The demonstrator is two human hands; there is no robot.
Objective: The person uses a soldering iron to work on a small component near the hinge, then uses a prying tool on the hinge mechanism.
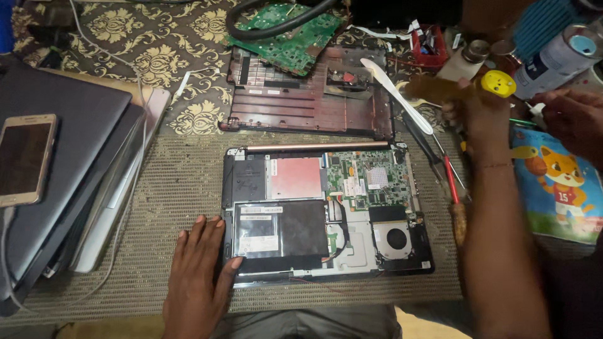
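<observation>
While the left hand [200,276] lies flat, fingers spread, on the lower-left edge of the opened laptop [326,210] at frame centre, the right hand [472,103] reaches to the upper right w/ fingers closed on a brownish item; exact grip can't be told. Risk, imo: the forearm sweeps over the screwdrivers [449,176] right of the laptop and could knock them onto the bare board.

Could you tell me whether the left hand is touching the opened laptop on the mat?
Touching. The head view shows the left hand lying flat with its fingertips and thumb resting on the lower left edge of the opened laptop, no gap visible.
</observation>
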